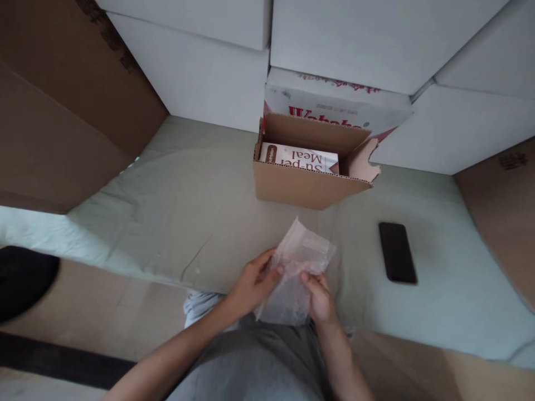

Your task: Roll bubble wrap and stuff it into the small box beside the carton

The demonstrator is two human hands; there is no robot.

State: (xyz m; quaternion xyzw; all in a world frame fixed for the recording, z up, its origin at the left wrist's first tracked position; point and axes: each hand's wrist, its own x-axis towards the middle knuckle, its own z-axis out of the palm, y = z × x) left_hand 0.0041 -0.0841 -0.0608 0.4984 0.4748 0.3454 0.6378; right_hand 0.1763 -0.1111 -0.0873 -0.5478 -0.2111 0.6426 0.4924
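Observation:
Between my two hands is a clear plastic bag (288, 298), crinkled and see-through, held low in front of my body. My left hand (257, 284) grips its left side, thumb on top and fingers behind. The right side of the bag is pinched by my right hand (320, 292). Whether anything lies inside the bag I cannot tell. Just beyond the bag stands an open cardboard box (292, 186) with a torn right flap. Inside the box is a white carton (303, 157) printed "Su-per Meal", upside down from my side.
A black phone (398, 253) lies on the green cloth (200, 184) to the right. Behind the box sits a white box with red print (334, 100), against stacked white boxes (209, 67). Large brown cartons (75, 106) flank the left, and another brown carton (505, 206) the right.

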